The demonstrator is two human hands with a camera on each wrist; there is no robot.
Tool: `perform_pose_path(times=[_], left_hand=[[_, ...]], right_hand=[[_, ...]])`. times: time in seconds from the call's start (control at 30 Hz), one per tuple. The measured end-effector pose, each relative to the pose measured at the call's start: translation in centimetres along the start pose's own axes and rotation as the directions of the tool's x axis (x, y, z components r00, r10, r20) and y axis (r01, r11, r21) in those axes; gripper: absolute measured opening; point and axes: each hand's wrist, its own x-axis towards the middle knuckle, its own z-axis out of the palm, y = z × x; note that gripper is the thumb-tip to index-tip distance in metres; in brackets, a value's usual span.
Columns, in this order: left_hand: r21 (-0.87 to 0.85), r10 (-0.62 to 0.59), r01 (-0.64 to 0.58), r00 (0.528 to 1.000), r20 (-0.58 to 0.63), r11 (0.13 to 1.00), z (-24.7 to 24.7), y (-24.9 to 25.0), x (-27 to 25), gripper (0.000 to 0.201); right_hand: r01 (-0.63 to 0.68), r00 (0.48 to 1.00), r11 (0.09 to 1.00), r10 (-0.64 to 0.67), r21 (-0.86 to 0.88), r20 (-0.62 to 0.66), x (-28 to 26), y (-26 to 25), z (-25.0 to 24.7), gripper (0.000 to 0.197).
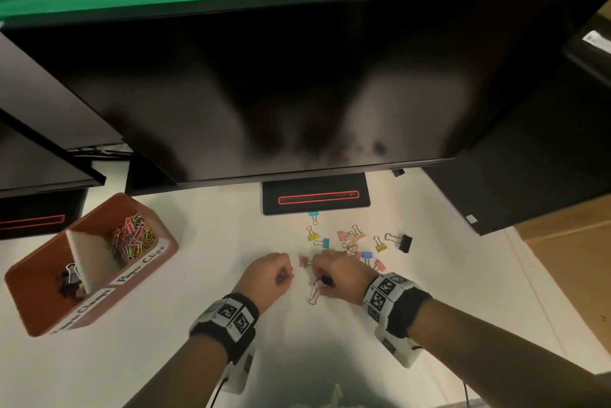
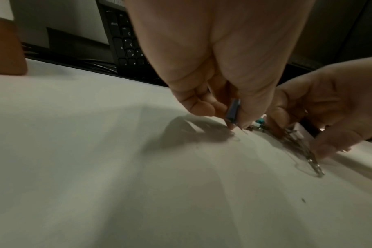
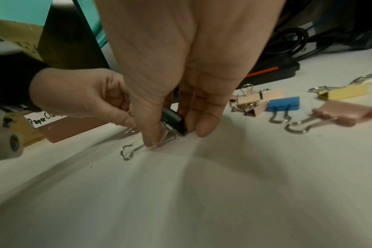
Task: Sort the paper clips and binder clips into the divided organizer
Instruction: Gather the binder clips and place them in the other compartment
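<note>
The red-brown divided organizer (image 1: 145, 272) stands at the left, with coloured paper clips (image 1: 132, 239) in its far compartment and binder clips (image 1: 71, 278) in the near one. Loose coloured binder clips (image 1: 353, 242) lie scattered under the monitor. My left hand (image 1: 284, 277) pinches a small dark blue binder clip (image 2: 233, 110) just above the table. Close on its right, my right hand (image 1: 322, 282) grips a black binder clip (image 3: 173, 120) together with a pink one (image 3: 166, 137), whose wire handle (image 3: 127, 152) touches the table.
A big dark monitor (image 1: 297, 93) overhangs the back of the white table (image 1: 132, 358), its stand (image 1: 315, 197) just behind the clips. A larger black binder clip (image 1: 405, 242) lies at the right of the pile. A keyboard (image 2: 127, 47) sits behind.
</note>
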Motion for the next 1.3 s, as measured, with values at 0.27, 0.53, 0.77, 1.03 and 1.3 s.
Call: perform_pose_path(times=[0.27, 0.53, 0.77, 1.03, 1.3], left_hand=[[-0.038, 0.026, -0.026, 1.000, -0.002, 0.999, -0.5, 1.6, 2.0, 0.036], [0.035, -0.038, 0.037, 0.999, 0.039, 0.999, 0.9, 2.6, 3.4, 0.025], [0.042, -0.055, 0.054, 0.998, 0.038, 0.998, 0.3, 1.5, 3.0, 0.015], [0.065, -0.083, 0.082, 0.997, 0.008, 0.995, -0.4, 0.6, 1.9, 0.015], [-0.012, -0.075, 0.075, 0.997, -0.001, 0.997, -0.4, -0.5, 0.4, 0.017]], right_hand=[[-0.046, 0.995, 0.992, 0.056, 0.119, -0.077, -0.4, 1.2, -1.0, 0.028], [-0.100, 0.984, 0.991, 0.111, 0.089, -0.138, 1.6, 1.3, -1.3, 0.041], [-0.125, 0.976, 0.992, 0.128, 0.027, -0.178, 2.2, 1.5, -1.2, 0.019], [-0.158, 0.978, 0.987, 0.160, 0.027, -0.134, 2.4, 0.9, -0.9, 0.023], [-0.234, 0.970, 0.972, 0.233, -0.009, -0.065, 2.5, -0.2, -0.1, 0.020]])
